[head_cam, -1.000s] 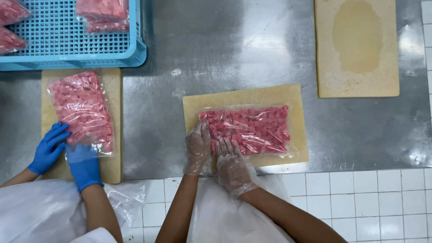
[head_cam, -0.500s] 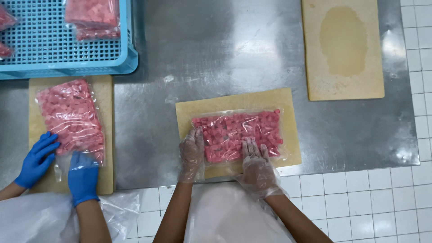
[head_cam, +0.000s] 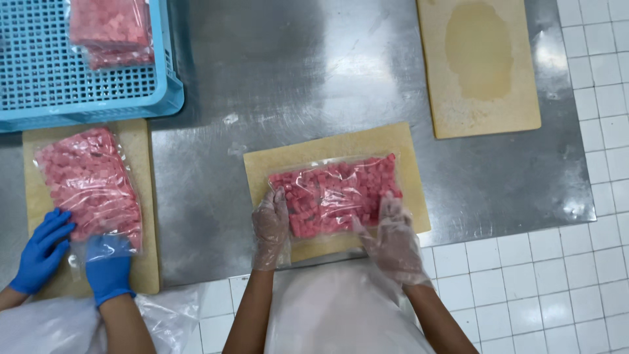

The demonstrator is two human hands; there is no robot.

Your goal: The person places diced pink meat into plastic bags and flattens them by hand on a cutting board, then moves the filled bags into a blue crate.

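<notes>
Head view, looking straight down: a clear bag of pink meat cubes (head_cam: 335, 195) lies flat on a tan cutting board (head_cam: 400, 147), which sits on the steel counter (head_cam: 275, 72) close to its near edge; the left hand (head_cam: 270, 226), in a thin clear glove, rests on the bag's left end with its fingers (head_cam: 278, 204) curled over the edge, grasping the plastic; the right hand (head_cam: 392, 237), gloved the same way, lies on the bag's lower right corner, its fingers (head_cam: 388, 208) spread and pressing flat on the bag rather than clenched round it. To the left, a co-worker's two blue-gloved hands (head_cam: 72, 259) hold the near end of a second bag of cubes (head_cam: 88, 183) on another board (head_cam: 147, 196); beyond that board a blue perforated crate (head_cam: 85, 92) stands on the counter, holding more filled bags (head_cam: 111, 29) in its right part; a third board (head_cam: 478, 65), stained in the middle, lies at the far right of the counter, well apart from the hands; white floor tiles (head_cam: 563, 275) show beyond the counter's near and right edges.
</notes>
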